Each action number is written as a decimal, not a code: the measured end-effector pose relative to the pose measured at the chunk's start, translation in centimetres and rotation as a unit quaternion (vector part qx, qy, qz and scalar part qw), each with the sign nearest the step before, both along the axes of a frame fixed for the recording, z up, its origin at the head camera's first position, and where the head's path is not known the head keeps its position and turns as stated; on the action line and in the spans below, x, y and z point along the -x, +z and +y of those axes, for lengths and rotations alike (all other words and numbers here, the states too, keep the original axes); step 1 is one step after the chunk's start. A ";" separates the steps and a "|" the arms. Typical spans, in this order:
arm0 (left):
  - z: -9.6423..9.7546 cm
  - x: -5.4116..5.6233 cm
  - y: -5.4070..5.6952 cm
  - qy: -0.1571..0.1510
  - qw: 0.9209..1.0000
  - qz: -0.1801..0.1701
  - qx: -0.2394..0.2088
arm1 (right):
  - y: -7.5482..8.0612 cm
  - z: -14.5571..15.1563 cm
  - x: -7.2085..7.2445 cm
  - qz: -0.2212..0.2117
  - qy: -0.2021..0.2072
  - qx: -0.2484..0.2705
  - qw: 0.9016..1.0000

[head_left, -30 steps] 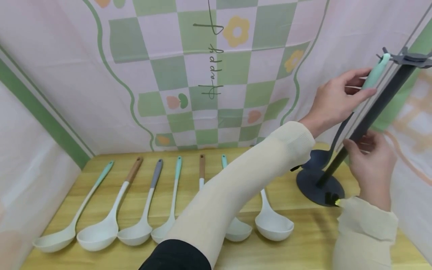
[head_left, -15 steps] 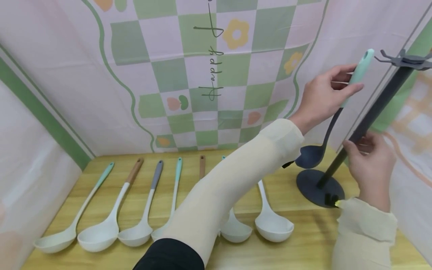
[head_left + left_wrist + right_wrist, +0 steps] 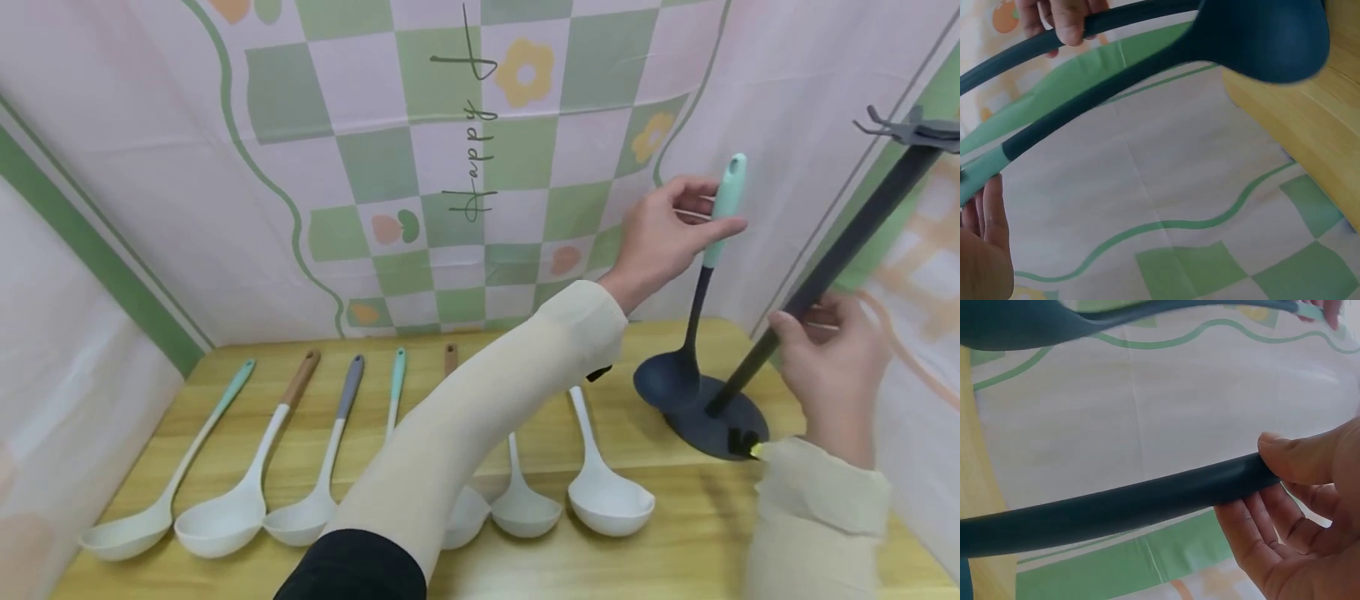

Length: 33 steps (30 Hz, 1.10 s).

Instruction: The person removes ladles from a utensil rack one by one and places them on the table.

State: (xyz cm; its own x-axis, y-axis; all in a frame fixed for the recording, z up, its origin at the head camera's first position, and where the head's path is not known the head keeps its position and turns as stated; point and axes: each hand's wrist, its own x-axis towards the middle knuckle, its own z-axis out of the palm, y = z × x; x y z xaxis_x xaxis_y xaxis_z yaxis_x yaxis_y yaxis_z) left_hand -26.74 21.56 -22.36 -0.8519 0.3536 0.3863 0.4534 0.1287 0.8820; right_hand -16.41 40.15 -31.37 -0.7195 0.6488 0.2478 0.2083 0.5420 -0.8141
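My left hand (image 3: 663, 237) pinches the mint-green handle of a dark ladle (image 3: 670, 379), holding it upright with the bowl low, in front of the stand's round base. In the left wrist view the same ladle (image 3: 1260, 37) spans the top, its handle between thumb and fingers. My right hand (image 3: 836, 367) grips the dark pole of a utensil stand (image 3: 855, 237), thumb on one side and fingers on the other; the right wrist view shows this grip on the pole (image 3: 1116, 509) closely. The stand's hooks (image 3: 911, 129) are up at the right edge, apart from the ladle.
Several white ladles lie in a row on the wooden table, among them one at the far left (image 3: 127, 537) and one at the right end (image 3: 611, 504). My left sleeve (image 3: 480, 408) covers parts of some. A checkered cloth (image 3: 442, 167) hangs behind.
The ladle's handle has come away from the stand's hooks. My left hand has carried it left and down. My right hand stays on the pole, which has shifted slightly right at the top.
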 end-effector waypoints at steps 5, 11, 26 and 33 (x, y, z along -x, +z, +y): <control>-1.0 0.6 -2.0 0.015 0.997 -0.043 -0.055 | 0.5 0.5 0.0 0.014 0.041 -0.029 0.999; -1.5 0.9 -5.0 0.019 0.988 -0.116 -0.096 | 0.6 0.7 0.0 0.004 0.083 -0.048 0.995; 0.7 0.6 -11.7 0.133 0.970 -0.203 -0.005 | 0.6 0.4 0.3 0.002 0.087 -0.079 0.993; 2.0 0.4 -13.7 0.162 0.956 -0.223 0.098 | 0.3 0.8 -0.5 -0.006 0.079 -0.078 0.994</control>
State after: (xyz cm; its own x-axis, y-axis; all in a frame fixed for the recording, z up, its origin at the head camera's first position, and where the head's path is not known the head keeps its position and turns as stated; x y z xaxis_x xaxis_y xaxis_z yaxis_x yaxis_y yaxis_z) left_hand -27.14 23.52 -36.07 -0.9936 0.0707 -0.0886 -0.0551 0.3819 0.9226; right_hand -15.93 40.92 -31.08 -0.8127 0.4828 0.3263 0.1210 0.6875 -0.7160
